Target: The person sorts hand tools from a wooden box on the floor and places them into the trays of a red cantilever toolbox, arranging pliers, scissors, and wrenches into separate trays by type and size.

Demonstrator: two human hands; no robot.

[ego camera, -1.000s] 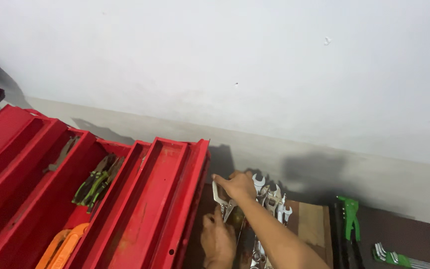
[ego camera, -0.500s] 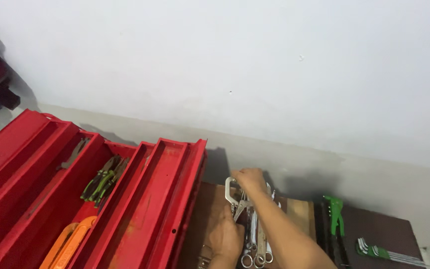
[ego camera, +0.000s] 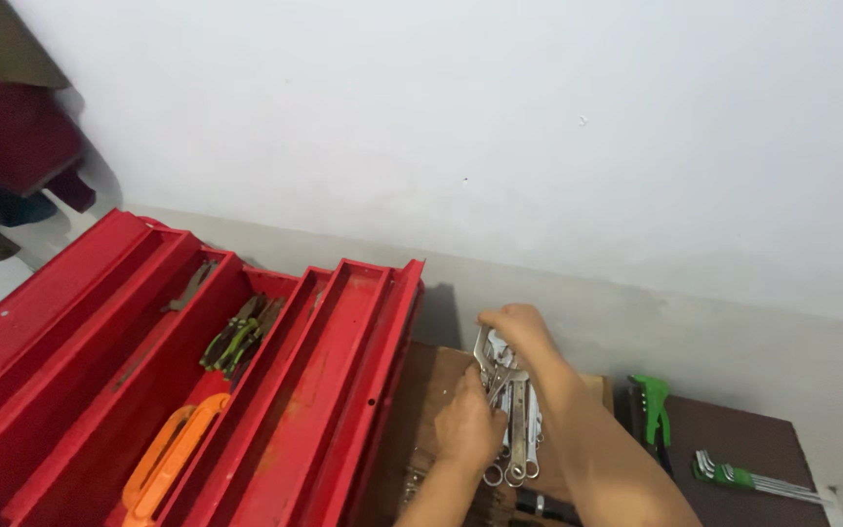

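Observation:
My right hand (ego camera: 522,333) grips the top of a silver locking plier (ego camera: 491,363) together with a bunch of chrome spanners (ego camera: 521,429), lifted just right of the open red toolbox (ego camera: 334,410). My left hand (ego camera: 468,424) closes around the lower part of the same bundle; the ring ends of the spanners stick out below it. Both hands hover over a brown wooden board (ego camera: 420,390).
The red toolbox's fold-out trays hold green-handled pliers (ego camera: 236,337), a dark tool (ego camera: 187,286) and an orange-handled tool (ego camera: 170,456). A green riveter (ego camera: 654,410) and a green hex key set (ego camera: 743,479) lie on a dark board at right. A white wall stands behind.
The view shifted. Both hands have gathered the spanners and plier into one upright bundle, and my left hand has closed fully on it.

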